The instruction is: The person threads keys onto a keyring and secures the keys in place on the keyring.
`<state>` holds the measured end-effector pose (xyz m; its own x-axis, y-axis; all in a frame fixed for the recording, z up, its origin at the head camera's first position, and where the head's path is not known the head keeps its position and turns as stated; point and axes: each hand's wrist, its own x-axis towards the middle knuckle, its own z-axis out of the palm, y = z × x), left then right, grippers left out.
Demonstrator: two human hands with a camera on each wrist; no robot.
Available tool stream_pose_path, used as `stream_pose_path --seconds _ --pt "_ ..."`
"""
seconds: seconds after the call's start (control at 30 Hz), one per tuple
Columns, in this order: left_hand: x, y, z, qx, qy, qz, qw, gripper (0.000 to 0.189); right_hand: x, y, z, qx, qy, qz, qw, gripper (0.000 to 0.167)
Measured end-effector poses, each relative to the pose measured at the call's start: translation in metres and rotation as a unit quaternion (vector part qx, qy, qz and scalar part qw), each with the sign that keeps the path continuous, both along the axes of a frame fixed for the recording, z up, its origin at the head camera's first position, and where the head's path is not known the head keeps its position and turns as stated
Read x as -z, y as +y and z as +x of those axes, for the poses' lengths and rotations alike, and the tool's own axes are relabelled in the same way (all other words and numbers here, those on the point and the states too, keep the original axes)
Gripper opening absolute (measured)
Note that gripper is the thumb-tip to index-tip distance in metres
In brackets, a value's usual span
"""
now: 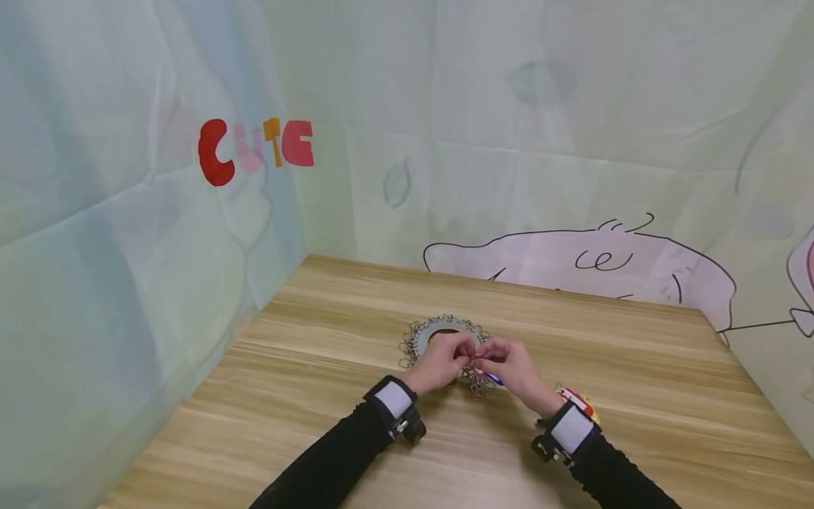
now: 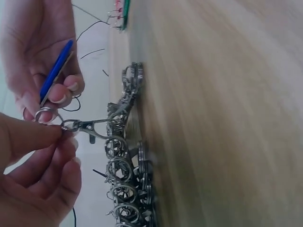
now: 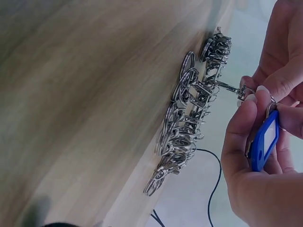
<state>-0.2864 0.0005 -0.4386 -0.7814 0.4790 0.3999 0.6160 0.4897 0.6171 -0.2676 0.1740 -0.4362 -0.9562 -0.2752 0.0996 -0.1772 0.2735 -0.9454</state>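
A round grey disc with many metal swivel clasps and split rings around its rim stands on the table. Just above its near right side, my left hand pinches the ring end of one swivel clasp, which stretches out from the row. My right hand holds a blue key tag with a white label. The tag's small split ring sits between both hands' fingertips, close to the clasp end. Whether ring and clasp are linked is hidden by the fingers.
A red and yellow packet-like item lies by my right wrist, partly covered by it. Wood-grain table stretches around the disc. Printed cloth walls rise behind and at the left.
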Motion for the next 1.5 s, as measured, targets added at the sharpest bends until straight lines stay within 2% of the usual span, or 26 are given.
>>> stream_pose_path --seconds 0.13,0.4,0.63,0.77,0.93,1.03,1.13,1.27,1.5 --pt "-0.0019 0.0008 0.0023 0.000 -0.003 -0.015 0.9999 0.017 0.0002 0.0001 0.0004 0.006 -0.011 -0.003 0.9999 0.018" --pt "-0.0025 0.0007 0.0021 0.001 0.011 0.006 0.9999 0.020 -0.0013 0.0000 0.0023 0.007 -0.015 -0.008 0.9998 0.021" --pt "-0.0040 0.0014 0.0017 -0.015 -0.007 -0.008 0.9998 0.019 -0.0020 -0.0012 0.0025 0.002 -0.008 0.000 1.0000 0.021" --pt "-0.0045 0.0009 0.0027 -0.005 0.002 -0.022 0.9997 0.018 -0.0016 -0.0005 0.0024 0.004 -0.014 -0.005 0.9999 0.021" --pt "-0.0044 -0.0001 0.0039 0.010 0.026 -0.009 0.9996 0.020 0.0008 -0.0002 0.0024 0.007 -0.012 -0.011 0.9999 0.020" --pt "-0.0040 -0.0001 0.0041 0.008 0.028 -0.005 0.9996 0.021 0.0019 -0.0011 0.0027 0.005 0.003 -0.002 1.0000 0.019" --pt "-0.0035 0.0008 0.0038 -0.003 0.015 -0.009 0.9998 0.022 0.0026 -0.0018 0.0026 0.001 0.017 0.007 0.9998 0.018" --pt "-0.0036 0.0024 0.0031 -0.012 0.010 -0.021 0.9997 0.021 0.0030 -0.0015 0.0021 0.006 0.011 0.004 0.9999 0.018" --pt "-0.0019 0.0023 0.0032 0.005 0.031 -0.021 0.9993 0.019 0.0034 0.0013 0.0019 0.014 0.001 -0.008 0.9999 0.018"
